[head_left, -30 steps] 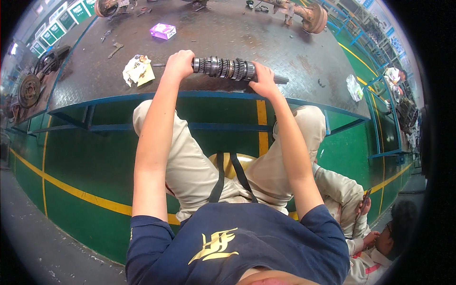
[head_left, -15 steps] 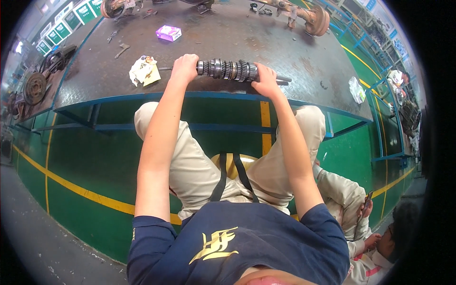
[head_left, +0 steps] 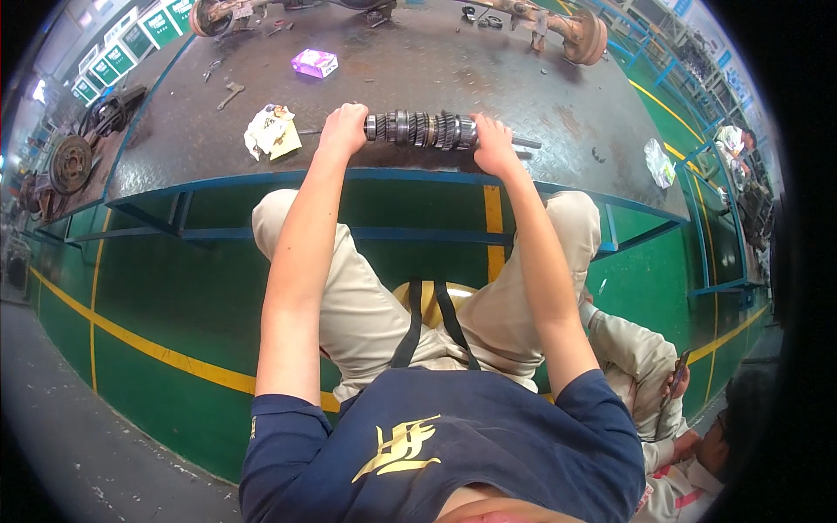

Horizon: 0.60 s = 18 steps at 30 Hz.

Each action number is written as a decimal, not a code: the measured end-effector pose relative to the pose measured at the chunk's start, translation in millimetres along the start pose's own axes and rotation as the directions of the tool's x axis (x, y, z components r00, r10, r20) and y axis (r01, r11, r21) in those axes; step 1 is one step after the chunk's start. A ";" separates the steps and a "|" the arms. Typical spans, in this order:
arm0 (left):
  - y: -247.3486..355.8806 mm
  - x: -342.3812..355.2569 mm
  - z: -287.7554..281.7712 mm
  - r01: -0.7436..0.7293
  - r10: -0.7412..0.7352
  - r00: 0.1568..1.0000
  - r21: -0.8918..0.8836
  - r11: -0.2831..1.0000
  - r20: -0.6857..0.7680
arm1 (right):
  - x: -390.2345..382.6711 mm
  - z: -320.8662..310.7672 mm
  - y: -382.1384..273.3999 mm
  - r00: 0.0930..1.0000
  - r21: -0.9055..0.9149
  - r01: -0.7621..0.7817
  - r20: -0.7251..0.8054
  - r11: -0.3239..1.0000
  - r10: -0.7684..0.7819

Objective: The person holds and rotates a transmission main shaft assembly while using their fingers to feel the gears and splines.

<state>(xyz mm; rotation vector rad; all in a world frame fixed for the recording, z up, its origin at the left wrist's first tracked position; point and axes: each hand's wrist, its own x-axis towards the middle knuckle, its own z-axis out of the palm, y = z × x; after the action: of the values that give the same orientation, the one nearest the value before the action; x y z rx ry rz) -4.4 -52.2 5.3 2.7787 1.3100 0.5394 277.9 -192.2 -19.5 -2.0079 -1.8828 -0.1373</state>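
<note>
A dark metal gear shaft, with several toothed gears along it, lies crosswise near the front edge of the workbench. My left hand is closed round its left end, where a thin rod sticks out past the fist. My right hand grips the other end, and the bare shaft tip shows beyond it. The undersides of both hands are hidden. Just left of my left hand lie a crumpled stained cloth and a yellow paper.
Farther back sit a purple box, a wrench and a rusty axle. A plastic bag rests at the bench's right edge. A seated person holding a phone is close on my right.
The view has shifted slightly, moving the whole scene a little to the right in the picture. Both hands keep their hold on the gear shaft.
</note>
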 end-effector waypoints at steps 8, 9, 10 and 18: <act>2.6 -0.4 -3.8 -0.013 0.012 0.997 -0.019 1.000 -0.079 | -0.3 -11.8 -9.3 0.985 0.021 -0.103 0.142 0.995 0.099; 0.7 -0.5 -3.2 -0.018 0.016 0.997 -0.019 1.000 -0.081 | -0.6 -12.2 -10.0 0.985 0.019 -0.104 0.143 0.994 0.101; -0.7 -0.3 -2.3 -0.022 0.020 0.996 -0.019 1.000 -0.083 | -0.8 -12.4 -10.7 0.990 0.020 -0.081 0.122 0.997 0.078; -2.2 2.8 0.3 -0.037 0.037 0.999 -0.009 0.999 -0.040 | -0.7 -8.3 -7.4 0.995 0.012 -0.061 0.078 0.998 0.060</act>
<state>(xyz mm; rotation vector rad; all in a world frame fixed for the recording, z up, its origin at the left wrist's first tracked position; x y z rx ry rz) -4.3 -48.6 5.4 2.8040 1.2622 0.6042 272.1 -195.5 -10.5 -2.0862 -1.8610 -0.0302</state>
